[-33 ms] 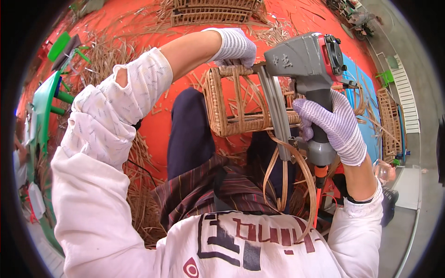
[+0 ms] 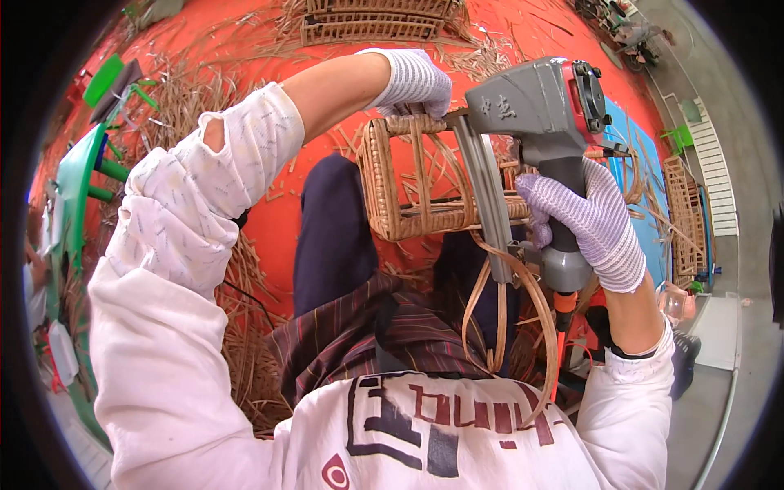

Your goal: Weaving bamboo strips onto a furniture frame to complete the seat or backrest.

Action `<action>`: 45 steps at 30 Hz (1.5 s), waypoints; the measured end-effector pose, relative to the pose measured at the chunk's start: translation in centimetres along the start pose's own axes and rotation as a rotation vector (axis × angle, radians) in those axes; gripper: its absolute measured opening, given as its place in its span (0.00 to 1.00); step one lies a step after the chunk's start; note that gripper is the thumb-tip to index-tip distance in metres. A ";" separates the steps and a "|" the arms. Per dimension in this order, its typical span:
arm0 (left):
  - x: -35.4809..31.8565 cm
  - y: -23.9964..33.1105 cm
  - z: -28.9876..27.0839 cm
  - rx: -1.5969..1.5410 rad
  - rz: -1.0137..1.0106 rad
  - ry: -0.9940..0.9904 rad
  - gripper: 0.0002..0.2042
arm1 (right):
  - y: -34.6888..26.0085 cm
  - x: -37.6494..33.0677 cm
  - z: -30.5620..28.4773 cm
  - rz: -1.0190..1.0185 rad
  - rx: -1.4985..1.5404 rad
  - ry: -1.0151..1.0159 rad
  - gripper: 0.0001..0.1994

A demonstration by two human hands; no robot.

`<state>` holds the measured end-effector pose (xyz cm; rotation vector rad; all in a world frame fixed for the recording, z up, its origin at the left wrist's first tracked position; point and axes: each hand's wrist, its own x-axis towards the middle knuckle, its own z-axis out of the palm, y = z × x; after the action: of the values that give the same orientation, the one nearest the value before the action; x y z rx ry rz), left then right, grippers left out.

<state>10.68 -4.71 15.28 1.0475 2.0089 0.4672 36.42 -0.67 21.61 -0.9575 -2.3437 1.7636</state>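
Note:
A grey pneumatic stapler or nail gun (image 2: 527,102) is in my right hand (image 2: 600,224), its gloved fingers wrapped around the dark handle. The gun's nose meets the top rim of a small wicker basket frame (image 2: 382,192), just right of my left hand (image 2: 416,83). My gloved left hand is closed over that rim; its fingertips are partly hidden. Standing over my knees, the frame has a woven edge and upright rattan strips. Loose strips (image 2: 535,306) curl down below the gun. An orange air hose (image 2: 564,306) runs from the base of its handle.
Rattan offcuts (image 2: 184,106) litter the red floor covering (image 2: 269,61). Another wicker piece (image 2: 371,31) lies ahead of me. On the right are a blue surface (image 2: 633,135) and a rattan frame (image 2: 684,212); a green table (image 2: 76,180) stands left.

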 end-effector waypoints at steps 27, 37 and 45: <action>-0.9 -0.4 0.2 -0.136 0.017 0.009 0.06 | -0.1 0.4 -1.0 0.017 -0.052 -0.019 0.16; -0.6 -0.5 0.3 -0.147 -0.026 0.041 0.04 | -0.3 0.8 -0.7 -0.024 -0.027 -0.040 0.13; 0.3 -0.9 0.4 -0.173 -0.021 -0.007 0.05 | -1.1 1.4 -1.3 -0.027 -0.143 -0.049 0.14</action>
<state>10.40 -5.00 14.34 0.9198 1.9330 0.6137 35.32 0.93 22.62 -0.9054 -2.5305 1.6469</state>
